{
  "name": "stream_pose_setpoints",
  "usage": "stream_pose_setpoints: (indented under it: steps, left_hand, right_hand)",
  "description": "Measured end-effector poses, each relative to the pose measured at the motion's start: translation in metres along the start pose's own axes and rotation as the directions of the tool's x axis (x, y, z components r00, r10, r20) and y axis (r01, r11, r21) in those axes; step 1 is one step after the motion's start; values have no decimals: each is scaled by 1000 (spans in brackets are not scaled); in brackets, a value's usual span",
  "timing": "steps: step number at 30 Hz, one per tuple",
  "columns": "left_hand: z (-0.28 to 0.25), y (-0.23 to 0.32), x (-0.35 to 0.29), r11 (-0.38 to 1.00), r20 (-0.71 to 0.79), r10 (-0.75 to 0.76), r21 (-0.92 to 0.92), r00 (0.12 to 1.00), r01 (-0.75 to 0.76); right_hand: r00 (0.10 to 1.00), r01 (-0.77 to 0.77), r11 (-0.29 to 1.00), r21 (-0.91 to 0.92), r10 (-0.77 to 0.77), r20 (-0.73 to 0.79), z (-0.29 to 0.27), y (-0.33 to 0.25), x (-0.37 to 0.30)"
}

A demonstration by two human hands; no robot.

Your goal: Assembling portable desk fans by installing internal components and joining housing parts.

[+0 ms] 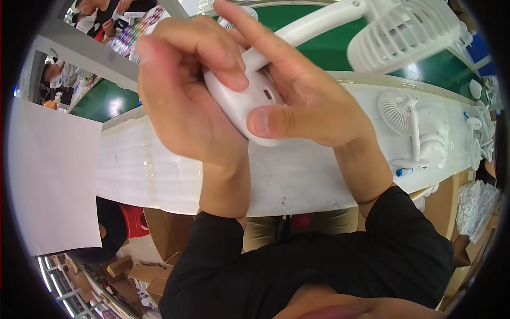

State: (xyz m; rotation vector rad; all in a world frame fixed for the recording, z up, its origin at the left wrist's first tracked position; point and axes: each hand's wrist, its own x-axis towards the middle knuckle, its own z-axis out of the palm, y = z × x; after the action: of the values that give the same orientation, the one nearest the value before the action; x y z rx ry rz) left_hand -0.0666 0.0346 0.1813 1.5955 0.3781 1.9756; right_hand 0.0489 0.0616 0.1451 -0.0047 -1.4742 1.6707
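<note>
Above the table I hold up a white desk fan point(239, 103) by its rounded base, tilted so that a small dark slot in the base faces me. My left hand point(186, 95) curls round the left side of the base, with fingertips pressed on it. On the other side my right hand point(313, 101) grips it, the thumb lying across the base near the slot. The fan's straight neck runs up to the right, ending in a round slatted head point(404, 40). What lies under my palms is hidden.
A white-covered table point(297, 181) spans the front, with a green surface point(319, 40) beyond. More white fans point(414, 133) and a blue-white cylinder point(404, 171) rest at the right. A white panel point(58, 175) stands left. Cardboard boxes point(170, 231) sit below; other people work far left.
</note>
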Motion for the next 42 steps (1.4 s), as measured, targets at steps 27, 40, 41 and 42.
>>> stream_pose_setpoints:
  steps: [27, 40, 41, 42]
  left_hand:
    - [-13, -40, 2, 953, -367, -39, 267, 930, 145]
    - [-117, -43, 13, 907, -591, -188, 202, 785, 370]
    - [-115, -48, 11, 866, -601, -261, 200, 756, 458]
    - [-112, -52, 11, 818, -608, -330, 198, 722, 540]
  right_hand:
    - [997, 72, 806, -588, -42, 65, -11, -5, 1]
    - [680, -693, 213, -688, -124, -723, -175, 13, -25]
    - [682, -696, 119, -708, -200, -703, -170, 14, -23]
    - [684, -698, 25, -716, -275, -676, -162, 16, -21]
